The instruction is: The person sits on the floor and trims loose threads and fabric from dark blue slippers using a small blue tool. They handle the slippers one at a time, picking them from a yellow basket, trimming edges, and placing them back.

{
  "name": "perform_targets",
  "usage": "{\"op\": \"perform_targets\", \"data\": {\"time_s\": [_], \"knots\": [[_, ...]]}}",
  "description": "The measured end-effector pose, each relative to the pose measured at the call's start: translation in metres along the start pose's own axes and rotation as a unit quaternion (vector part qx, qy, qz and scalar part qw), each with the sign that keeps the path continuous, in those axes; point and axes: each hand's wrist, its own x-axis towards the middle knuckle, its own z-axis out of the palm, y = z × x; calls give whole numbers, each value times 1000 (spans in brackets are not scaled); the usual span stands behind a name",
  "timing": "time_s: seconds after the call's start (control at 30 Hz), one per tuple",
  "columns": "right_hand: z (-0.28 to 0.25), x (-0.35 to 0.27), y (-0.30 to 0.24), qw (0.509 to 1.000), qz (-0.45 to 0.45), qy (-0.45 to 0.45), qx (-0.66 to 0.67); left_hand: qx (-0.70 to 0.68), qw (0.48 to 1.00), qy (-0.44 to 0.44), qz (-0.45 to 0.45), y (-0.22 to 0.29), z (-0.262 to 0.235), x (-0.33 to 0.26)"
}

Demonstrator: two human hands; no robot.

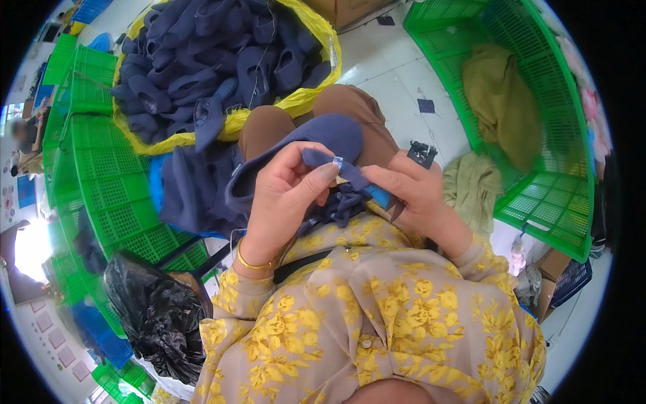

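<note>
A navy fabric slipper (334, 138) lies across my lap, its sole side curving toward my knees. My left hand (286, 185) is closed on a narrow navy edge of it, thumb and finger pinching beside a small white-and-blue label (338, 161). Opposite, my right hand (407, 185) pinches the same navy edge between thumb and forefinger. A black piece (422, 154) sticks out above the right knuckles, and a dark pointed tip (398, 210) shows below that palm; I cannot make out whether they are one tool. More navy fabric (340, 205) is bunched beneath the hands.
A yellow-rimmed bag (331, 50) full of navy slippers (208, 60) stands beyond my knees. Green crates (111, 175) are stacked at left, beside a black plastic bag (158, 313). At right, another green crate (538, 209) holds olive cloth (499, 101). Dark scraps (426, 106) lie on the floor.
</note>
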Motion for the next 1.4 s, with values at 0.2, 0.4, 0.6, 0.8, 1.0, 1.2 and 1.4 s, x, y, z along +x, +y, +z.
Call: {"op": "perform_targets", "data": {"time_s": [0.2,0.4,0.6,0.8,1.0,1.2,1.4], "knots": [[-9,2,-10,957,192,-19,215,-44,999,-28,0,-9,-9,-4],[-20,12,-13,960,136,-103,223,-46,997,-56,16,-17,-11,-11],[-20,11,-8,963,108,-132,210,-23,994,-94,58,-17,-17,-12],[-28,17,-16,958,111,-171,203,6,988,-131,80,-18,-23,-13],[-27,18,-18,963,88,-165,192,35,983,-149,97,-17,-25,-13],[-29,21,-20,963,76,-177,187,55,981,-154,106,-17,-25,-12],[-31,20,-20,967,46,-197,157,62,979,-165,102,-16,-24,-12]]}}
